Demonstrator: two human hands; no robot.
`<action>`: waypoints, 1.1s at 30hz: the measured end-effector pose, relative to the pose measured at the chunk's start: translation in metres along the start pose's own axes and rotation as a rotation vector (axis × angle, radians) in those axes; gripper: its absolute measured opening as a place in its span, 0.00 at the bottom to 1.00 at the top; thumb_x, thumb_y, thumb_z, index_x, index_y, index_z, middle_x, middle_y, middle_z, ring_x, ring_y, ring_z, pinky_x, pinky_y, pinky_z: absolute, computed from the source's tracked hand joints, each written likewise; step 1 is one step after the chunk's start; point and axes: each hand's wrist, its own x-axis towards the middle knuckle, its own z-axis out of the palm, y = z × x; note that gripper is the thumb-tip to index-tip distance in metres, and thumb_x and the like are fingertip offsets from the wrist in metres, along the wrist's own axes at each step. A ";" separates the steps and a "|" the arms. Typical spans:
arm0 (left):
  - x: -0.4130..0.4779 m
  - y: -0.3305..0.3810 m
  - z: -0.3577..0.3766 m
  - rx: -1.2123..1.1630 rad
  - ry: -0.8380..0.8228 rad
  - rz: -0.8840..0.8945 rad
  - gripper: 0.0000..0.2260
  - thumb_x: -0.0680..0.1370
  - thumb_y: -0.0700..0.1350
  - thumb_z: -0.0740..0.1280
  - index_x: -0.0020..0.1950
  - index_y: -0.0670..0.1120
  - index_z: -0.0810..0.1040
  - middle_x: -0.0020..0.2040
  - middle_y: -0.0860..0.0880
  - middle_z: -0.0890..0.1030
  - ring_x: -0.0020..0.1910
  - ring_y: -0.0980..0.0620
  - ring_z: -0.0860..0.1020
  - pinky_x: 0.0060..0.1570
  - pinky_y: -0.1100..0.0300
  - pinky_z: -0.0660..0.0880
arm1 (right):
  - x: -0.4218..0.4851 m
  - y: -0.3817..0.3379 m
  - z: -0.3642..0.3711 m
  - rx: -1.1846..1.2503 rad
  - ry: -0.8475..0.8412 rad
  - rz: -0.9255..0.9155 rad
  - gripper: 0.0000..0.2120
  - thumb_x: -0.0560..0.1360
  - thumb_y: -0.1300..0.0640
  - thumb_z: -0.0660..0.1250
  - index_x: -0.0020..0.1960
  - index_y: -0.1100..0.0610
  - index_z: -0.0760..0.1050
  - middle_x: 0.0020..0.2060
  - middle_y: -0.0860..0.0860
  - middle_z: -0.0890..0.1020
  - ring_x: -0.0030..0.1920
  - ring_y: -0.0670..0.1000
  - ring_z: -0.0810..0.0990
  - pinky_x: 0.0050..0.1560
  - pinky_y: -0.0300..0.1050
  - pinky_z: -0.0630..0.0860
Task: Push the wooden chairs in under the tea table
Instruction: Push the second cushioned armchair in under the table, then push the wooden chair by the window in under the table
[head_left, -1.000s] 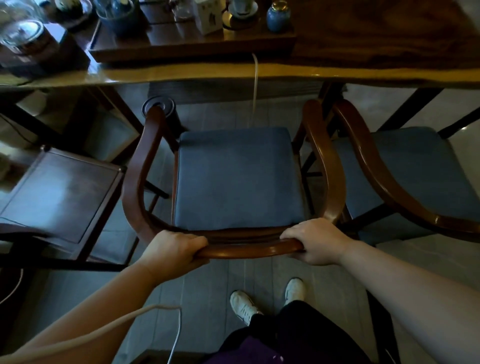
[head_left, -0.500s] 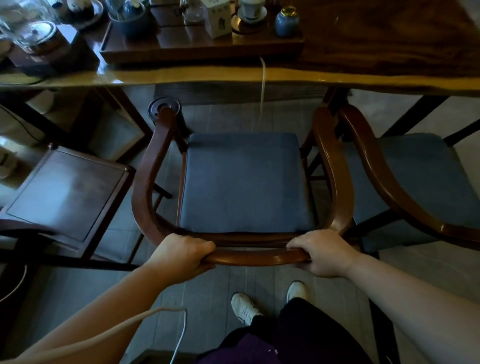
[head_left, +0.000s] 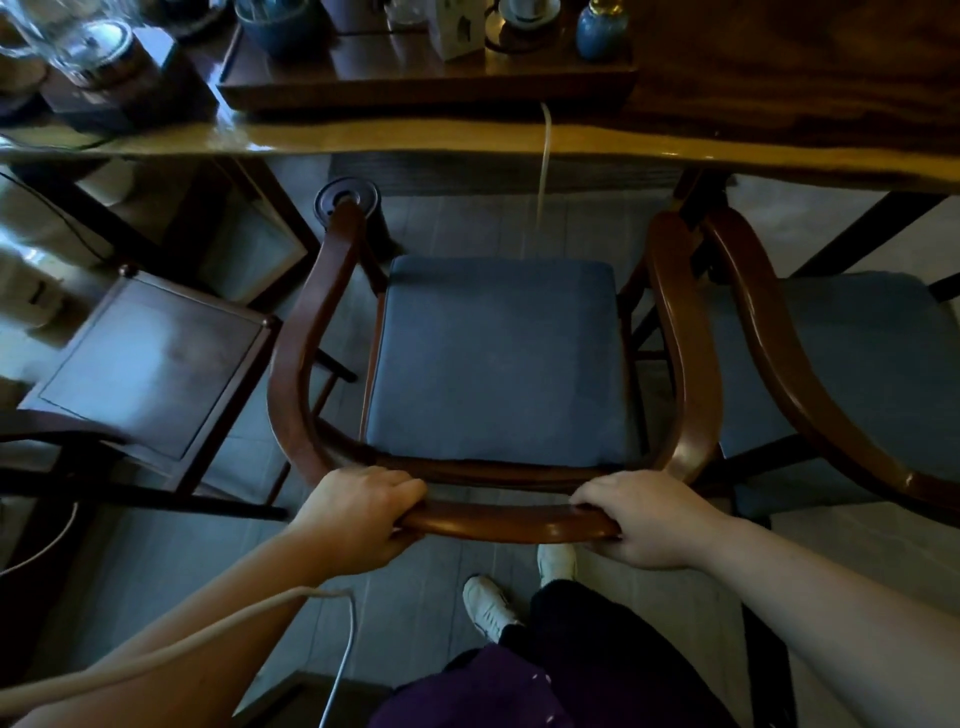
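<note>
While the left hand and right hand clamp its curved back rail, the dark wooden armchair with the blue cushion stands short of the live-edge wooden tea table, seat fully exposed; its blue-cushioned neighbour also awaits pushing.

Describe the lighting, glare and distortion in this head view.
Head view: dim overall; bright glare streaks the pale front edge of the wooden tea table; the curved brown wooden chair rail shows small highlights; wide-angle bending bows the table edge; the left side looks smeared.
</note>
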 end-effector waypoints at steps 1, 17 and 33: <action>0.000 0.002 -0.002 -0.015 -0.013 -0.014 0.13 0.73 0.61 0.62 0.51 0.55 0.76 0.45 0.57 0.79 0.44 0.56 0.78 0.42 0.55 0.78 | 0.000 0.002 -0.001 0.009 -0.018 -0.011 0.17 0.72 0.40 0.69 0.59 0.44 0.76 0.52 0.41 0.81 0.53 0.43 0.79 0.51 0.42 0.76; -0.017 -0.010 -0.050 0.277 0.045 -0.319 0.33 0.77 0.68 0.51 0.76 0.49 0.60 0.71 0.40 0.71 0.70 0.37 0.66 0.67 0.39 0.59 | 0.071 -0.053 -0.069 -0.253 0.073 -0.195 0.44 0.73 0.25 0.53 0.80 0.46 0.42 0.81 0.54 0.48 0.79 0.56 0.48 0.76 0.55 0.47; -0.162 -0.199 -0.081 0.316 0.102 -0.351 0.31 0.76 0.64 0.55 0.73 0.46 0.68 0.69 0.38 0.72 0.69 0.36 0.68 0.66 0.36 0.63 | 0.219 -0.253 -0.072 -0.230 0.099 -0.176 0.42 0.75 0.29 0.56 0.80 0.46 0.44 0.81 0.53 0.48 0.79 0.53 0.47 0.76 0.52 0.45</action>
